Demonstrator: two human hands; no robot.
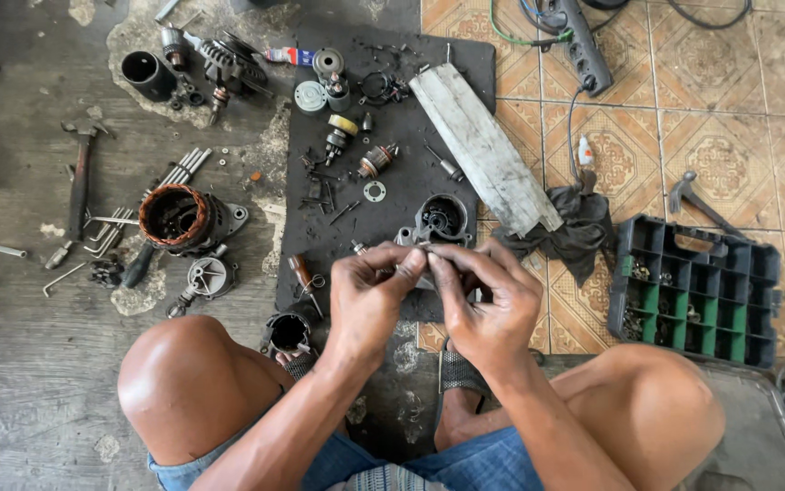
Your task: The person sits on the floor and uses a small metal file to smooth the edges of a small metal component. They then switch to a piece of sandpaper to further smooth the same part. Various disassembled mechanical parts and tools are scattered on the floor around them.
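I sit on the floor with my knees spread. My left hand and my right hand meet in front of me, fingertips pinched together on a small metal part that is mostly hidden by the fingers. Just beyond my hands, on a black rubber mat, lies a round metal motor housing. Small motor pieces such as a little armature lie scattered over the mat.
A copper-wound stator in its casing lies left of the mat beside hex keys and a hammer. A grey plank and dark rag lie right. A black-green parts organiser and power strip sit on tiles.
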